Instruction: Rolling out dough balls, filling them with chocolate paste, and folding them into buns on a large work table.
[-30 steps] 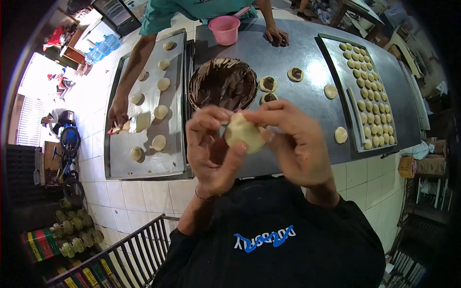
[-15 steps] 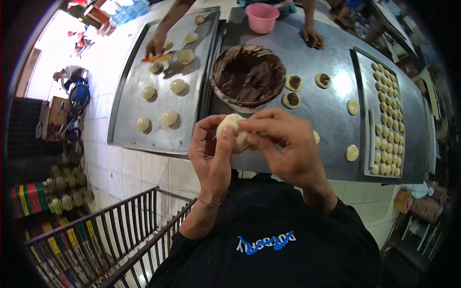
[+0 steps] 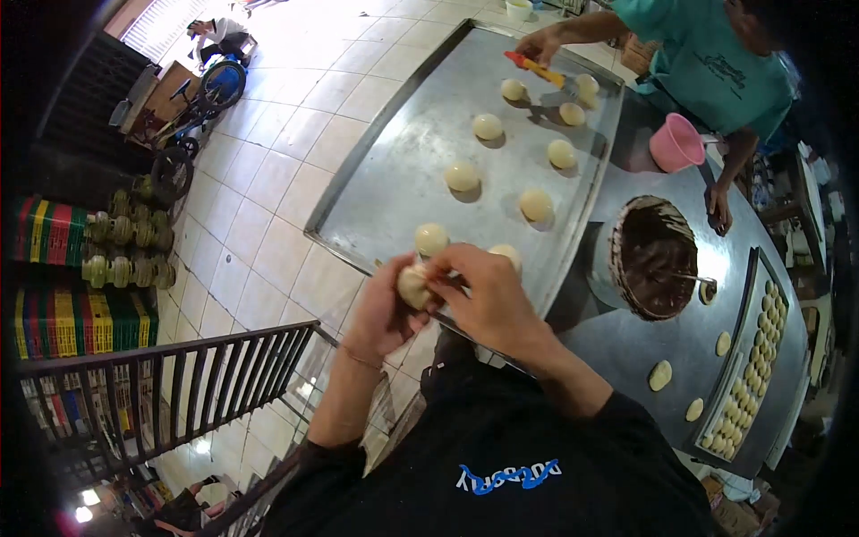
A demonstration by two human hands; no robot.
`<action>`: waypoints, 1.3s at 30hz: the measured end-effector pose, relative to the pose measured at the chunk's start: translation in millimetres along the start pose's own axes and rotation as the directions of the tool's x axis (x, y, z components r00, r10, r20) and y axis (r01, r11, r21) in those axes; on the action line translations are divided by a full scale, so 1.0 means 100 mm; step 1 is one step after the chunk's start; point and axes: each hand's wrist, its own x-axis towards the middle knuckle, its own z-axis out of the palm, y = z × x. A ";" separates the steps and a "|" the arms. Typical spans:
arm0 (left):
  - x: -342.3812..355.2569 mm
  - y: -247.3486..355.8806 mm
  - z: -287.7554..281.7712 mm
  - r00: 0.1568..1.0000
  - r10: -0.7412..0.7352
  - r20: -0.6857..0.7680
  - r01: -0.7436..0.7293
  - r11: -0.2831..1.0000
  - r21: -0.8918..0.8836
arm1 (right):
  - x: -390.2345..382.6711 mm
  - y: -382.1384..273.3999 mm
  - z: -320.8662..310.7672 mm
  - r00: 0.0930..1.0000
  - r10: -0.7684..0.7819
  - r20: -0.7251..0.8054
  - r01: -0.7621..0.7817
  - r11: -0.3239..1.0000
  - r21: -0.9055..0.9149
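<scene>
My left hand [image 3: 380, 309] cups a pale ball of dough [image 3: 413, 288] by the near edge of a large metal baking tray [image 3: 385, 179]. From the right, my right hand [image 3: 490, 291] pinches the dough's edge with thumb and fingers. Part of the ball is hidden behind my fingers. On the tray, round dough balls [image 3: 462, 176] sit in loose rows, one of them [image 3: 431, 239] just beyond my hands. To the right stands a bowl of dark brown filling [image 3: 658, 255] with a utensil handle [image 3: 696, 277] sticking out.
Across the tray a co-worker in a green shirt [image 3: 707, 67] holds a brush [image 3: 541, 73] over the dough balls. A pink pot [image 3: 676, 143] stands nearby. Flattened dough pieces [image 3: 660, 376] and a tray of small dough balls [image 3: 752, 367] lie right. A dark railing [image 3: 179, 385] is at left.
The view has swung left; my hands and the dough are now by the baking tray's near edge instead of near the filling bowl. My fingers still pinch the dough. The co-worker's brush has moved.
</scene>
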 end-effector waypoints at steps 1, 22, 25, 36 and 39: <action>0.05 0.23 -0.17 0.994 0.092 -0.058 -0.086 0.992 0.091 | 0.15 -0.01 0.14 0.978 -0.192 -0.078 0.192 0.981 -0.018; 0.63 -0.67 1.08 0.839 0.011 0.545 -0.489 0.457 0.743 | -3.27 2.96 -2.34 0.310 0.105 -0.945 -0.764 0.619 -0.182; 0.94 -1.57 1.59 0.830 -0.258 0.494 -0.306 0.529 0.791 | -2.77 3.63 -2.55 0.091 0.083 -0.992 -0.788 0.615 -0.021; 1.30 -3.21 2.40 0.955 -0.089 0.284 0.067 0.994 0.087 | -3.27 1.48 -2.27 0.715 0.347 -0.607 0.203 0.728 0.654; 1.09 -3.29 2.50 0.953 0.022 0.301 -0.125 0.937 0.327 | -3.48 1.30 -2.16 0.694 0.343 -0.633 0.233 0.725 0.648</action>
